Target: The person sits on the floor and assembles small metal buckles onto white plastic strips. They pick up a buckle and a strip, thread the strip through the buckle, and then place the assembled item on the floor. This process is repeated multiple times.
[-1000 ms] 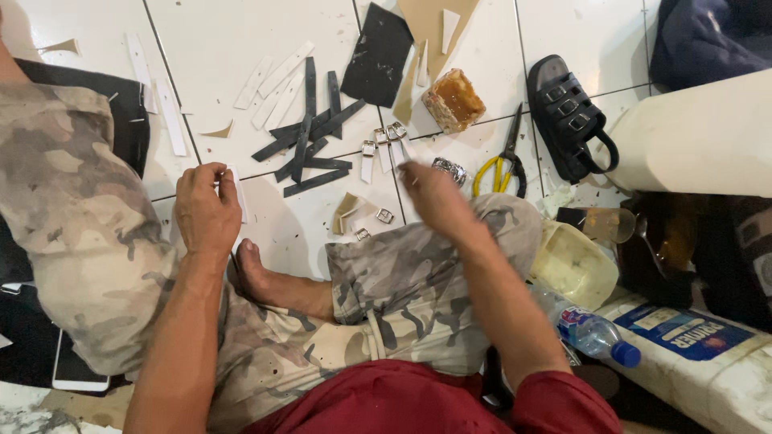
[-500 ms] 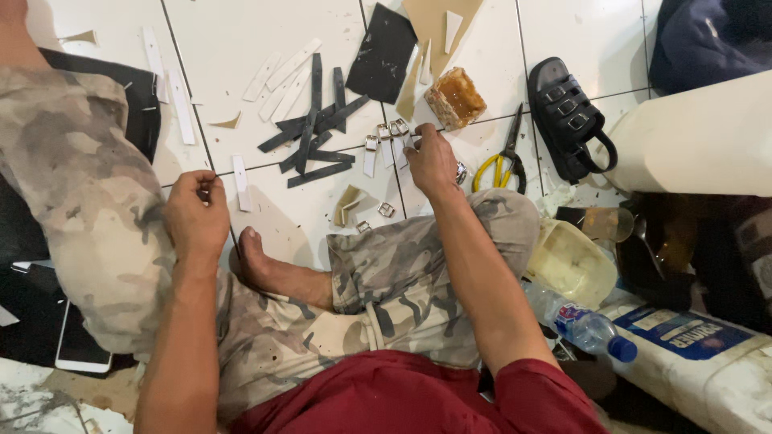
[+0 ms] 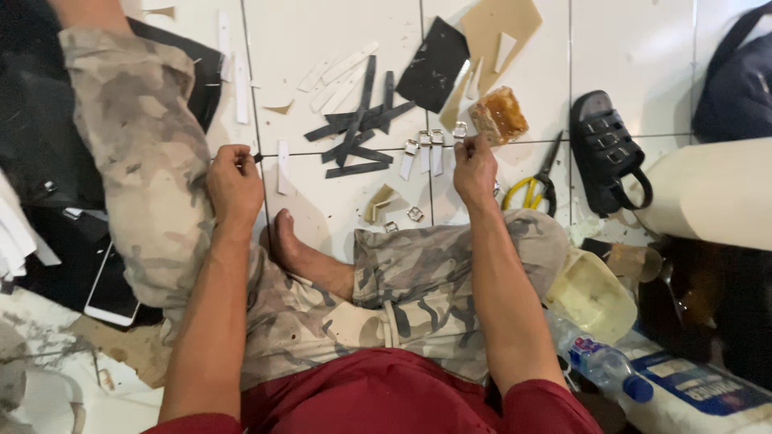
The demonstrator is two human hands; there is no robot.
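Observation:
I sit on a white tiled floor in camouflage trousers. My left hand point(image 3: 233, 181) rests by my left knee, fingers closed on a small dark piece point(image 3: 257, 158). My right hand point(image 3: 474, 169) is stretched forward with its fingertips pinched together just right of several white strips with metal buckles point(image 3: 422, 153). Anything between those fingertips is too small to see. A pile of black strips point(image 3: 358, 133) lies just beyond, with loose metal buckles point(image 3: 414, 214) and a folded tan piece point(image 3: 382, 201) near my knee.
Plain white strips point(image 3: 334, 72), a black sheet point(image 3: 434, 64), a tan sheet point(image 3: 498, 32) and an amber wrapped block point(image 3: 498, 116) lie further out. To the right are yellow-handled scissors point(image 3: 535, 181), a black sandal point(image 3: 603, 153), a white roll point(image 3: 712, 193), a cream bowl point(image 3: 591, 297) and a bottle point(image 3: 599, 362). A phone point(image 3: 112, 285) lies left.
My right hand has moved forward from my knee to the buckled strips. My left hand has risen slightly and closed on the small dark piece.

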